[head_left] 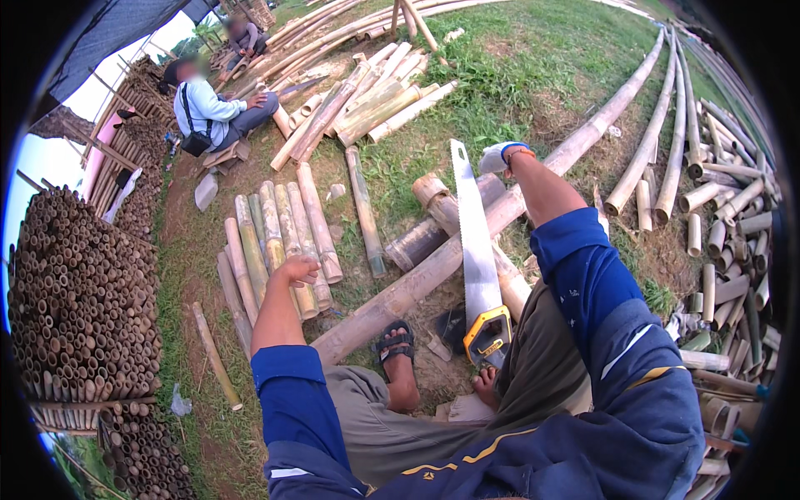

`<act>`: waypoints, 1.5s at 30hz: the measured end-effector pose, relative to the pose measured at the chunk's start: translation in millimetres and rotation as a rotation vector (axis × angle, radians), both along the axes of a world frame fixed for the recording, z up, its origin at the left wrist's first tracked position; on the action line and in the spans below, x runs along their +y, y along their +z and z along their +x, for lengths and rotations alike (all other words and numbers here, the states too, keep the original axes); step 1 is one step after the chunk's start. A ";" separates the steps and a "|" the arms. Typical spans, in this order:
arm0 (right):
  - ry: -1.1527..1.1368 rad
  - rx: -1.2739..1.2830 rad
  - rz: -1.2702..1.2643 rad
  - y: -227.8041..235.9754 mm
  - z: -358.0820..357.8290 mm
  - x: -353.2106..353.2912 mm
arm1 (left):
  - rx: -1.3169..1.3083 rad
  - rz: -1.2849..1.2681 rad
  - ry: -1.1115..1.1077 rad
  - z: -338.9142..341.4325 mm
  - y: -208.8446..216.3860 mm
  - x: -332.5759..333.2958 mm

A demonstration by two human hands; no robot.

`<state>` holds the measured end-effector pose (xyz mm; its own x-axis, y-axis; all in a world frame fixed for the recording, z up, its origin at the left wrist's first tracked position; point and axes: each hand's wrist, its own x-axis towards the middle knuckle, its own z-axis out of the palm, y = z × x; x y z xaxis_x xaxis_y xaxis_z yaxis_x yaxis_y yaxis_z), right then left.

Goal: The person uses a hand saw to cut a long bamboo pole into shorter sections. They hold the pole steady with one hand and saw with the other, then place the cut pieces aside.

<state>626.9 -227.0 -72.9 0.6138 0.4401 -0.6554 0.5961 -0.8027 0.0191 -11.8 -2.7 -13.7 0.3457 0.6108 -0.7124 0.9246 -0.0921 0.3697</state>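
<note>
My left hand [298,271] is curled closed over a row of short cut bamboo pieces [271,221], and nothing shows in it. My right hand [497,157], in a white glove with an orange band at the wrist, is stretched out beyond the long bamboo pole [425,277]. Its fingers are too unclear to read. A hand saw [477,242] with a yellow and black handle leans across the pole between my legs, blade upward. The blade's tip is near the glove, and neither hand grips the handle. Under the pole, thicker bamboo lengths [425,237] lie crosswise.
Stacked bamboo tubes [83,300] rise at the left. More cut pieces [375,104] lie heaped ahead, and others [729,200] at the right beside long poles [679,125]. A person [212,108] sits at the upper left, with another person [243,37] farther back.
</note>
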 end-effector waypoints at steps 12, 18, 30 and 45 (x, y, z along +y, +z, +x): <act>0.051 0.152 0.229 39.2 -29.1 -6.0 | -0.010 0.006 0.029 -16.5 6.0 9.3; 0.083 0.054 0.349 69.3 0.9 -72.4 | -0.037 0.016 -0.080 38.4 1.1 5.2; 0.116 0.121 0.350 108.0 -77.2 -41.7 | 0.032 0.054 0.019 -5.9 7.4 7.0; -0.024 0.052 0.107 28.1 27.4 -22.2 | -0.111 0.007 0.095 12.0 2.7 10.8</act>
